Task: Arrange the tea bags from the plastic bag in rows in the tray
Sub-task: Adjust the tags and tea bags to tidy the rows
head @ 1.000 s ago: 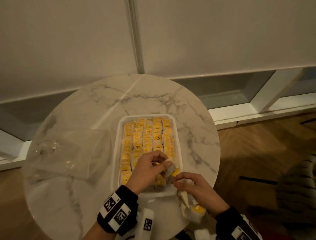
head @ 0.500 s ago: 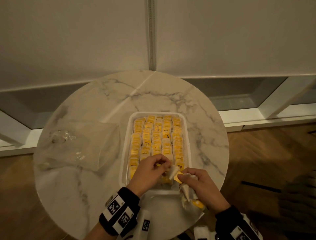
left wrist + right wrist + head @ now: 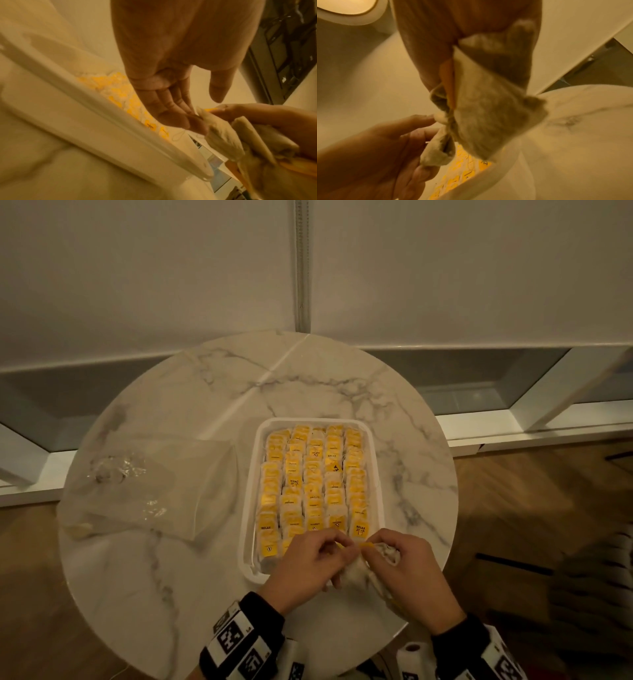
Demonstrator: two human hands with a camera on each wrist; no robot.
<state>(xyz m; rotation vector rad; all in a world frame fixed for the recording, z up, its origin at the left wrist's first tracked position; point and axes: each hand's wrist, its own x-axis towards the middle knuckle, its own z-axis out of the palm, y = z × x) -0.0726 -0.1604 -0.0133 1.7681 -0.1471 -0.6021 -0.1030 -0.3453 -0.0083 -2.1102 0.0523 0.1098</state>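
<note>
Head view: a round marble surface (image 3: 144, 577) stood before a pale wall. On its left part lay my clear plastic bag (image 3: 137, 491), flattened and crumpled at one end. Beside it, toward the right, sat the white tray (image 3: 251, 501), its floor covered with tea bags (image 3: 313, 484) set in rows, yellow tags facing up. At the tray's near right corner my two hands met above the rim. My right hand (image 3: 407, 573) gripped a small bunch of loose tea bags (image 3: 356, 575) in its curled fingers, and its thumb and forefinger pinched a yellow tag (image 3: 366, 545) at the top of the bunch. My left hand (image 3: 305, 570) reached across to that same bunch.

Left wrist view: my left fingers (image 3: 173, 119) lay nearly straight, their tips against the edge of one pale tea bag (image 3: 221, 136) of the bunch; whether they had closed on it I cannot tell. A thin string (image 3: 178, 136) looped below them, over the tray's rim (image 3: 120, 129).

Right wrist view: the bunch (image 3: 488, 115) hung from my right fingers, partly fanned, with my left fingertips (image 3: 426, 117) touching its lower corner above the filled rows (image 3: 464, 175).
</note>
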